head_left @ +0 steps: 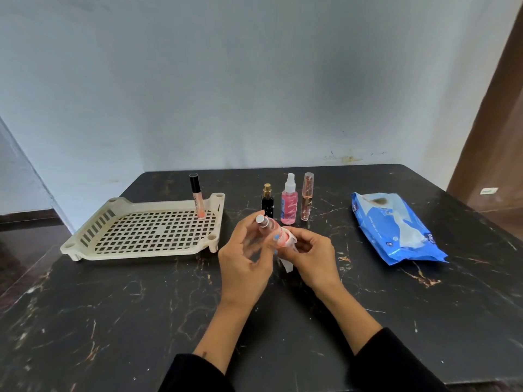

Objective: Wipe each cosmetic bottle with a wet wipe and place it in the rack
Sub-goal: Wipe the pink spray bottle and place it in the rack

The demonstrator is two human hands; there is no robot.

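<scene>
My left hand (245, 258) grips a small clear pink bottle (270, 230) near its silver cap, tilted up to the left over the table's middle. My right hand (310, 257) presses a white wet wipe (289, 251) around the bottle's lower end. A cream perforated rack (85, 244) lies to the left, with a black-capped lip gloss tube (197, 198) standing in its far right corner. Behind my hands stand a black bottle with a gold top (267, 200), a pink spray bottle (289, 200) and a slim rose-gold bottle (307, 197).
A blue pack of wet wipes (396, 230) lies on the right of the black marble table (141, 306), its flap open. A pale wall rises just behind the table. A brown door frame stands at the far right.
</scene>
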